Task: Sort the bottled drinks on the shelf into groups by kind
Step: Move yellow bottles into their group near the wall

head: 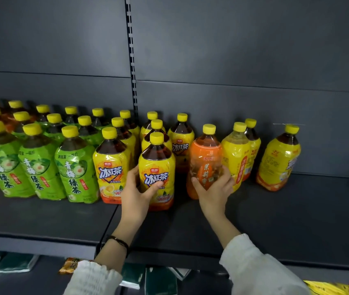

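Two hands reach up mid-frame: left hand [136,189] grips a yellow-label bottle [156,167] of dark tea, right hand [214,188] grips an orange-label bottle [205,158] beside it on the shelf [275,220].

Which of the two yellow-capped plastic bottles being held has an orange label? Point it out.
The orange-labelled plastic bottle in the right hand. The left hand grips a yellow-labelled plastic bottle instead, standing left of it.
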Action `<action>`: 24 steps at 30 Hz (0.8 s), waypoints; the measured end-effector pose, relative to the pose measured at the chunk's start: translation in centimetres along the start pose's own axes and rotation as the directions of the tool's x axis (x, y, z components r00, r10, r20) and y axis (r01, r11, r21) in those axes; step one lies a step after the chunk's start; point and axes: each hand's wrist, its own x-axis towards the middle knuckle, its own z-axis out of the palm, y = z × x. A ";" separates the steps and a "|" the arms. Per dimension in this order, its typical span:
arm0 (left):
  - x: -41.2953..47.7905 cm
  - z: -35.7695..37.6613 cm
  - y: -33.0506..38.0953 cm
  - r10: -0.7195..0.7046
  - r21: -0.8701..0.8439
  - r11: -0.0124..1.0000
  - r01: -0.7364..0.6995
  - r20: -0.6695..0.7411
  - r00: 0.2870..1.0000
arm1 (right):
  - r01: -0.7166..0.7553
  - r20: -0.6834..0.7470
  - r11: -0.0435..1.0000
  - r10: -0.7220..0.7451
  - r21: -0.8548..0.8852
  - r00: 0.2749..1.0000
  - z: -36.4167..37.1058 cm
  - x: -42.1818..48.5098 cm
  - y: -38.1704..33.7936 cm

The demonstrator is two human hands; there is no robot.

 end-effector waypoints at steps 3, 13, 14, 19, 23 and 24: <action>0.8 0.4 -0.1 -0.001 0.022 1.000 0.002 -0.044 0.999 | 0.039 -0.017 0.999 -0.040 -0.028 0.999 0.4 0.7 0.1; 0.0 -0.8 -0.8 0.085 0.207 0.977 -0.045 -0.188 0.979 | 0.054 -0.136 0.998 -0.047 0.043 0.990 1.9 -0.3 -1.1; -0.3 -1.1 -0.8 0.109 0.230 0.972 -0.052 -0.243 0.964 | 0.115 -0.096 0.986 -0.103 0.119 0.990 1.9 -1.0 -1.3; -0.2 -2.6 -1.6 0.205 0.424 0.905 0.007 -0.452 0.868 | 0.038 0.437 0.919 -0.223 0.393 0.871 2.9 -2.2 -3.4; 0.8 -3.0 -2.5 0.087 0.390 0.917 0.085 -0.404 0.910 | -0.199 0.671 0.899 -0.131 0.390 0.729 4.0 -1.7 -4.1; 0.8 -3.0 -2.5 0.063 0.375 0.922 0.094 -0.385 0.921 | -0.233 0.709 0.899 -0.110 0.369 0.697 4.2 -1.9 -4.1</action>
